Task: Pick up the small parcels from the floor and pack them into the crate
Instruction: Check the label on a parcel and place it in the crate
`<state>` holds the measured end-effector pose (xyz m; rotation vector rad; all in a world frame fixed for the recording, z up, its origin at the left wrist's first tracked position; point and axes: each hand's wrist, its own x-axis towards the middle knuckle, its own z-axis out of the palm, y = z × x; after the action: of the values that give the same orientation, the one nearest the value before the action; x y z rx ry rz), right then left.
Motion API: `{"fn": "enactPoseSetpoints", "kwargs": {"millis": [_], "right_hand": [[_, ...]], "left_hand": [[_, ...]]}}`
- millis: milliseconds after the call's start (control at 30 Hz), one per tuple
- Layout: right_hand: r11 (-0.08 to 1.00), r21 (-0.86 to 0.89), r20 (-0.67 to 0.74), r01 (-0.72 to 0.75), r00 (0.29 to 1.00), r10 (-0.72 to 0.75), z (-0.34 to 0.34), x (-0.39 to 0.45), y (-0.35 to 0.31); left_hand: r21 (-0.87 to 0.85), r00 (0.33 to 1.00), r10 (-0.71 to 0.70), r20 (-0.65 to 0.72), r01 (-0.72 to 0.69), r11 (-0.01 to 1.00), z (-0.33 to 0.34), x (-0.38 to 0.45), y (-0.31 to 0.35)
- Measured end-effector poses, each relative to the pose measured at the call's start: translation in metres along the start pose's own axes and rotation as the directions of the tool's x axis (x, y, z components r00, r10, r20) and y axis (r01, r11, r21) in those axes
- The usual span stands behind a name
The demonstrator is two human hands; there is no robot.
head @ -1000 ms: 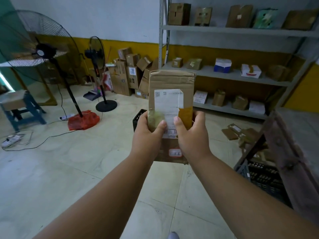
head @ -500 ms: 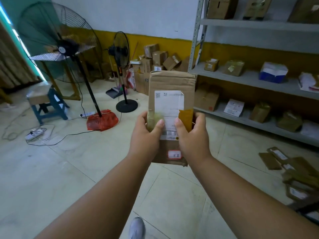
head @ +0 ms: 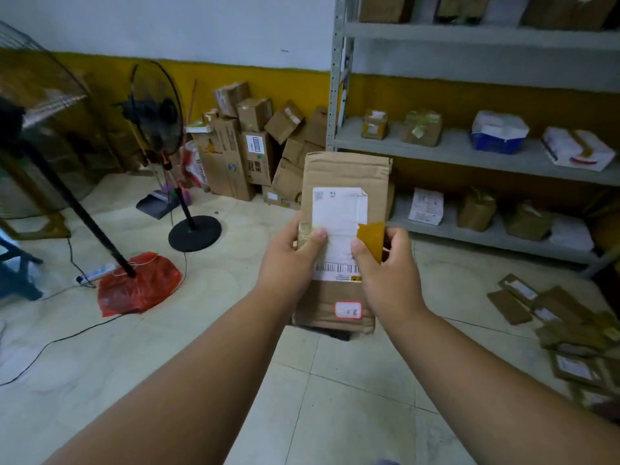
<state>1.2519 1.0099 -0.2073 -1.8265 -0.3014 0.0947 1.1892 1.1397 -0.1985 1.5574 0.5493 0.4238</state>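
Note:
I hold a flat brown cardboard parcel (head: 344, 176) upright in front of me, its white shipping label and a small red-edged sticker facing me. My left hand (head: 292, 260) grips its left edge with the thumb on the label. My right hand (head: 389, 266) grips its right edge near a patch of brown tape. Just under the parcel a dark edge (head: 339, 335) shows, possibly the crate, mostly hidden. Several small flat parcels (head: 567, 330) lie scattered on the tiled floor at the right.
A grey metal shelf rack (head: 469, 156) with parcels stands ahead on the right. Stacked cardboard boxes (head: 255, 146) lean against the yellow wall. Two pedestal fans (head: 157, 109) stand at the left, one base wrapped in a red bag (head: 141, 286), with cables and a power strip on the floor.
My view has swung to the left and closer to the shelves and boxes; the dark crate at the right is out of sight. Both hands keep the same hold on the parcel.

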Motion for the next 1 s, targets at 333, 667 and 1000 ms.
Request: {"fn": "enactPoseSetpoints", "kwargs": {"millis": [333, 667, 1000], "right_hand": [[0.986, 0.03, 0.072, -0.165, 0.984, 0.163, 0.043, 0.209, 0.059], [0.841, 0.282, 0.111, -0.461, 0.887, 0.448, 0.109, 0.374, 0.068], [0.91, 0.273, 0.049, -0.312, 0.949, 0.311, 0.175, 0.411, 0.032]], "left_hand": [[-0.002, 0.985, -0.174, 0.014, 0.174, 0.985, 0.047, 0.205, -0.041], [-0.114, 0.947, -0.253, 0.198, 0.279, 0.954, 0.026, 0.358, -0.035], [-0.271, 0.758, -0.522, 0.391, 0.637, 0.722, -0.017, 0.505, -0.039]]}}
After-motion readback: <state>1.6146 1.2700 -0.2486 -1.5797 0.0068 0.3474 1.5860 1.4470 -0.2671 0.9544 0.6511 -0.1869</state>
